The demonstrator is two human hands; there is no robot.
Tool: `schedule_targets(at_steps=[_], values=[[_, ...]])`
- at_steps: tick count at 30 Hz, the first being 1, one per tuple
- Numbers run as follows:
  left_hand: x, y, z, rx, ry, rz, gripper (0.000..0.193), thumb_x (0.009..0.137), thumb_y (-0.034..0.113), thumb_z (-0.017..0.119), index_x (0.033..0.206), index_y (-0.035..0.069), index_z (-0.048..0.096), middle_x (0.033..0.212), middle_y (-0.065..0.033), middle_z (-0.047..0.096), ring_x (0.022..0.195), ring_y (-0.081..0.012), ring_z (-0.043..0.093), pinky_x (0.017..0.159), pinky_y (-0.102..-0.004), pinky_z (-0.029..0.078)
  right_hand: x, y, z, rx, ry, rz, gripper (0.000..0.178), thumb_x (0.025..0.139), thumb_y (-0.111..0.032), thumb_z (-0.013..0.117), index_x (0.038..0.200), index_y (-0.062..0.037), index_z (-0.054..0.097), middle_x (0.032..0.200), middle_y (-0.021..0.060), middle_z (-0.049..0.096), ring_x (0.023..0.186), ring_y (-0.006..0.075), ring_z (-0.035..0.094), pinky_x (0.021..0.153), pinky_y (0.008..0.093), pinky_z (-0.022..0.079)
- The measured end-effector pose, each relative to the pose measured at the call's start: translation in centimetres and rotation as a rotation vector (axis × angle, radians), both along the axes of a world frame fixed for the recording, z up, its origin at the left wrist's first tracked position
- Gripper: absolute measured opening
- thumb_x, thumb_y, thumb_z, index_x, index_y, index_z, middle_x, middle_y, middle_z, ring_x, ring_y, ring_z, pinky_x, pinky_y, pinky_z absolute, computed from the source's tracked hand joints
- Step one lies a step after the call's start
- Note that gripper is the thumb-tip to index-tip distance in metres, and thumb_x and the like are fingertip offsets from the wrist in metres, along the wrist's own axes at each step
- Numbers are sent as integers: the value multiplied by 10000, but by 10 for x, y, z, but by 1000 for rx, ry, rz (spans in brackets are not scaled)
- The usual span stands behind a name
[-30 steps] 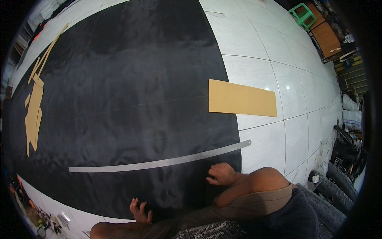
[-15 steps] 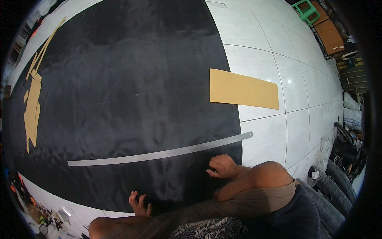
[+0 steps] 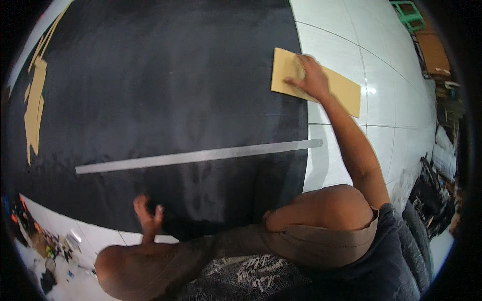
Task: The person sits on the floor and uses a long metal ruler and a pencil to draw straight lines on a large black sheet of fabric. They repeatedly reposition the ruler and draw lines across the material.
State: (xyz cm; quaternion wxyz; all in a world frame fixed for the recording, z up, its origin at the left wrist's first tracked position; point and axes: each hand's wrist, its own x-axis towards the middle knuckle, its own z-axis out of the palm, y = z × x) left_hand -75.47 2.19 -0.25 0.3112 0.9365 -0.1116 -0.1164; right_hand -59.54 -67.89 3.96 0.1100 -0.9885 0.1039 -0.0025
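Note:
My right hand [image 3: 313,80] is stretched out over a tan rectangular sheet [image 3: 343,92], thumb and fingers apart above its face; whether the fingertips touch it I cannot tell. That sheet lies partly on a large black sheet of material [image 3: 181,90] and partly on the white floor. Near the black sheet's front edge, my left hand [image 3: 146,215] is open, holding nothing, thumb spread from the fingers. A long metal ruler [image 3: 201,156] lies across the black sheet between my hands, its right end over the floor tiles.
Tan offcuts and thin strips [image 3: 35,108] lie along the left side of the black sheet. White floor tiles [image 3: 336,55] run along the right. A green plastic stool [image 3: 409,17] stands far right. Dark rolls [image 3: 417,236] lie beside my right side, and clutter [image 3: 55,251] sits at lower left.
My right hand has gone from beside my knee, forward and right, to the tan sheet. My left hand has moved slightly left and forward. The whole view has shifted.

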Motion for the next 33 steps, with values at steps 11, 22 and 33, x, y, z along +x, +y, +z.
schedule_targets(at_steps=[11, 22, 33], values=[[163, 24, 21, 367, -40, 101, 701, 877, 392, 791, 1405, 34, 500, 1548, -322, 329, 1418, -484, 370, 1159, -516, 339, -12, 23, 6, -50, 300, 108, 1061, 546, -639, 908, 1419, -166, 535, 1261, 159, 569, 1244, 372, 550, 1010, 503, 507], [149, 32, -14, 265, -207, 170, 682, 842, 385, 827, 1331, 4, 543, 1534, -318, 345, 1430, -479, 349, 1160, -527, 327, -63, 61, 21, 25, 344, 197, 779, 725, -538, 848, 1353, -174, 562, 1129, 115, 591, 1112, 332, 595, 936, 463, 517], [140, 27, -3, 409, -203, 171, 704, 854, 472, 785, 1333, 13, 549, 1522, -269, 393, 1439, -447, 361, 1170, -606, 267, -91, 78, 23, -59, 361, 183, 735, 746, -481, 837, 1383, -240, 560, 1121, 115, 584, 1129, 337, 585, 915, 475, 539]])
